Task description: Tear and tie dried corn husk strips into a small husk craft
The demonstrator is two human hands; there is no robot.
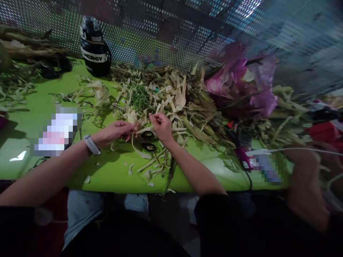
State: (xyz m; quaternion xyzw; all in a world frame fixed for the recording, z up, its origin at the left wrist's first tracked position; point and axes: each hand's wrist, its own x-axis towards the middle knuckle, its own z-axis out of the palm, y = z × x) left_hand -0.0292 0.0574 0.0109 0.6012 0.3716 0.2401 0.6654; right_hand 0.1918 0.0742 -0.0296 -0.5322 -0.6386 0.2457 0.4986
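My left hand (pixel 120 129), with a pale watch band on the wrist, is closed with its fingertips on a cream-coloured piece of dried husk (pixel 132 117). Just to its right, my right hand (pixel 162 127) is raised with thumb and forefinger pinched; whatever sits between them is too small to make out. Between the hands, the black ring handles of scissors (pixel 149 146) show on the green table (pixel 107 171), their blades hidden. Pale strips and scraps (pixel 154 167) lie below them. Behind, thin green strips (pixel 138 96) rest against a heap of dry husks (pixel 198 103).
A black jug (pixel 95 53) stands by the perforated metal screen (pixel 150 32). A blurred phone (pixel 57 132) lies left. A pink plastic bag (pixel 241 85) sits at the back right. Another person's arm (pixel 305 178) reaches in at right, near a white cable (pixel 294 150) and another blurred phone (pixel 268 169).
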